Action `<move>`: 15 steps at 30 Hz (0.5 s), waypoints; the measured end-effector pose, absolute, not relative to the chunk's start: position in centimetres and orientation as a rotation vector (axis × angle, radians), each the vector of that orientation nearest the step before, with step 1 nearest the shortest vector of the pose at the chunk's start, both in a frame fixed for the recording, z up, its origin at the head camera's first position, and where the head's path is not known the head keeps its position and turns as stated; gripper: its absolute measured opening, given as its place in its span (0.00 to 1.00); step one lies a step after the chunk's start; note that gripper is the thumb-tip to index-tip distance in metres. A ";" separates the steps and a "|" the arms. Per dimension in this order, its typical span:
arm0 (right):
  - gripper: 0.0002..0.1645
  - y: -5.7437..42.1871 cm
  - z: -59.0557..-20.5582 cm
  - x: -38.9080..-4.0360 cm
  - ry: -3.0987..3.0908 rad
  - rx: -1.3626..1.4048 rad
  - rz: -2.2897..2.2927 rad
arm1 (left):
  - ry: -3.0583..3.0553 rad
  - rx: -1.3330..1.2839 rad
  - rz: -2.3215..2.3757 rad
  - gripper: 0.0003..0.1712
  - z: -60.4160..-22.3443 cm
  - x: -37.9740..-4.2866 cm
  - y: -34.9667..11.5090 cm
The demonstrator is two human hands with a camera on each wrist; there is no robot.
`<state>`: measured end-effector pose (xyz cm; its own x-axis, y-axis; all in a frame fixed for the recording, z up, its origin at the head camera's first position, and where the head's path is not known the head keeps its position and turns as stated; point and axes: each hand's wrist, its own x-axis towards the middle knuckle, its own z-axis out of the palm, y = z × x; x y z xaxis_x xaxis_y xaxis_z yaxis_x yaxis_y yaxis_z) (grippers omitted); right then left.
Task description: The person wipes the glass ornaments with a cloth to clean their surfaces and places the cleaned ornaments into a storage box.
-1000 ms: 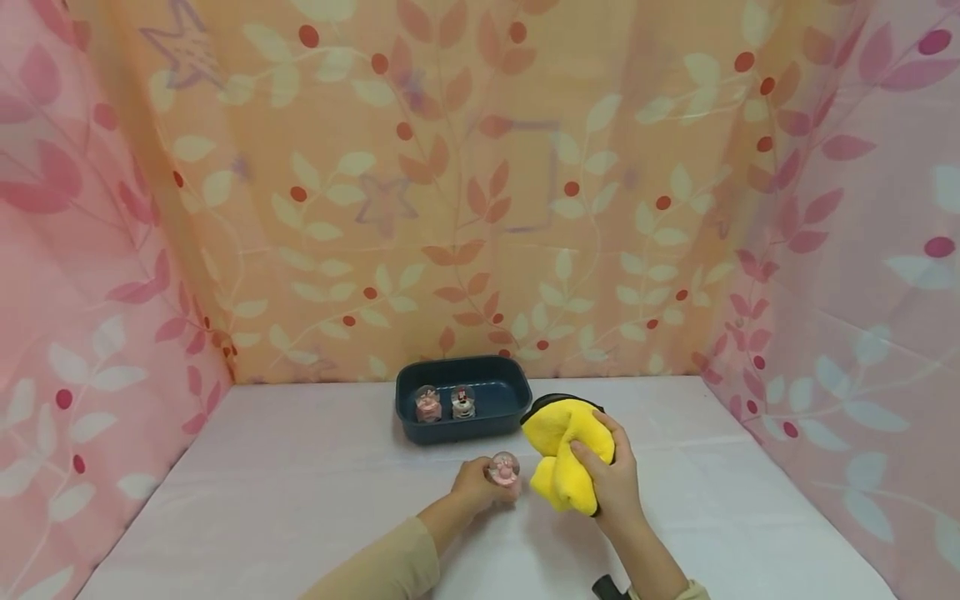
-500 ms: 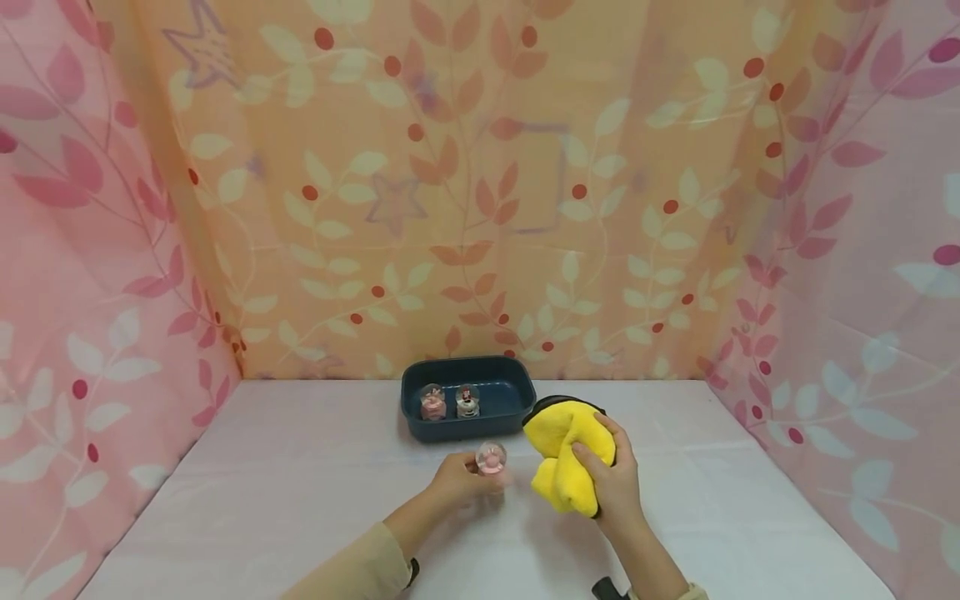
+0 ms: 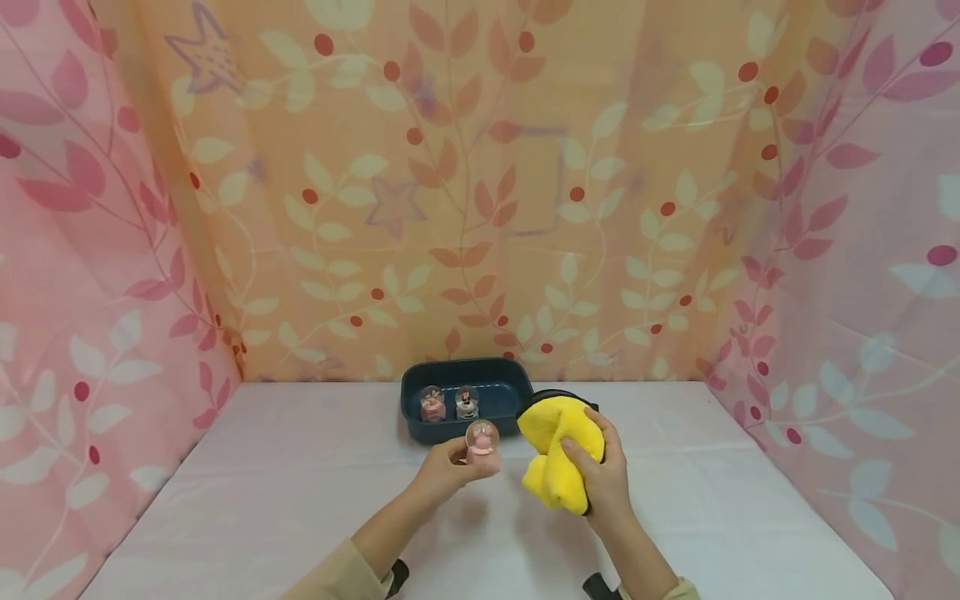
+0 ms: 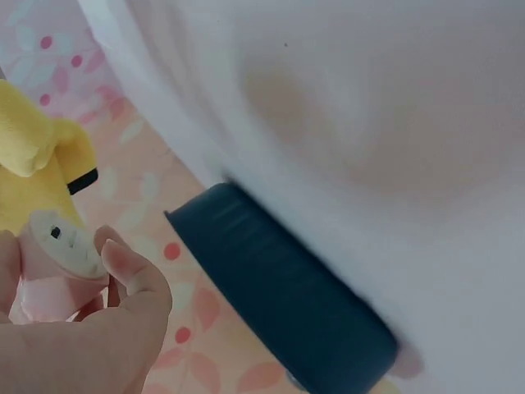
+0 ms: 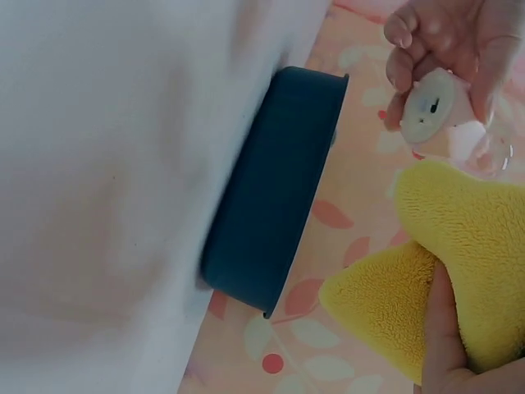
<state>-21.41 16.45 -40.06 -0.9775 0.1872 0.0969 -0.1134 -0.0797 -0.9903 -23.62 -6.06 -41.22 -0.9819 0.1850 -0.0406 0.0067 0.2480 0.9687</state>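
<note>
My left hand grips a small snow globe by its pink base, raised over the white table. Its clear dome points up, with a pink figure inside. In both wrist views the pale underside of the base shows, with a small dark mark on it. To the right, my right hand holds a bunched yellow cloth with dark edging, thumb pressed into its folds. The fluffy cloth hangs just below the globe in the right wrist view.
Behind the hands stands a dark blue tray. Two more snow globes sit in its left part, one with a pink base and one white. Patterned curtains enclose the white table at the back and sides.
My left hand has lifted the snow globe off the table area and moved it left and up, turning its dome upright. My right hand with the cloth has shifted slightly left.
</note>
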 end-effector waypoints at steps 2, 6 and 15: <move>0.37 16.2 -39.9 -21.5 -1.964 -0.062 2.182 | 2.360 0.177 1.843 0.35 -40.8 -23.4 -6.2; 0.37 15.8 -39.7 -21.6 -1.916 -0.002 2.212 | 2.346 0.177 1.873 0.36 -40.1 -23.0 -6.5; 0.36 14.7 -39.1 -21.5 -1.863 0.071 2.247 | 2.293 0.271 1.933 0.30 -39.0 -21.7 -6.5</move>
